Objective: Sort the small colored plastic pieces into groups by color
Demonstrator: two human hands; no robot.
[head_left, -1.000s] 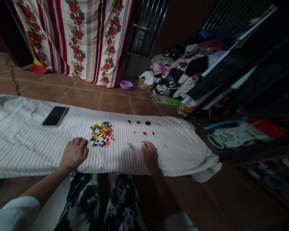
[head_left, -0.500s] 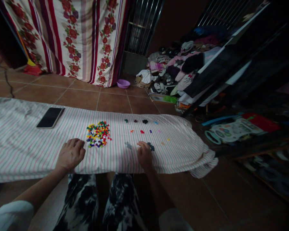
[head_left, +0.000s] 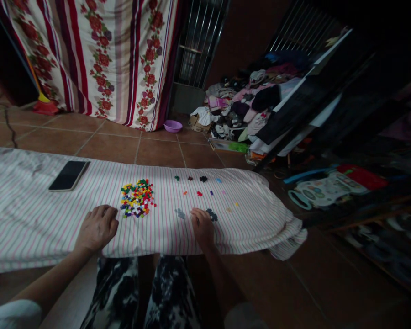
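On a striped cloth (head_left: 150, 237) lies a pile of small bricks (head_left: 137, 198) in many colours. My left hand (head_left: 98, 226) rests just left of it, fingers curled, with nothing visible in them. My right hand (head_left: 202, 226) is low over the cloth, thumb and fingers drawn together; what is at their tips is too small to make out. It sits between light grey bricks (head_left: 180, 213) and dark grey bricks (head_left: 211, 214). Beyond it are small separate groups: green (head_left: 177, 178), brown (head_left: 190, 178), black (head_left: 203, 179), blue (head_left: 218, 180), orange (head_left: 185, 193), red (head_left: 199, 193), purple (head_left: 211, 193) and yellow (head_left: 236, 204).
A phone (head_left: 69, 176) lies on the cloth at the left. Past the far edge, a purple basin (head_left: 173, 126) stands on the tiled floor by a flowered curtain (head_left: 104, 59). Piled clothes (head_left: 246, 98) and a white toy panel (head_left: 325, 189) are at the right.
The view has tilted slightly, so the scene sits lower in the picture. A small white piece showed at my right fingertips before; now it is hard to see. My left hand stays beside the pile.
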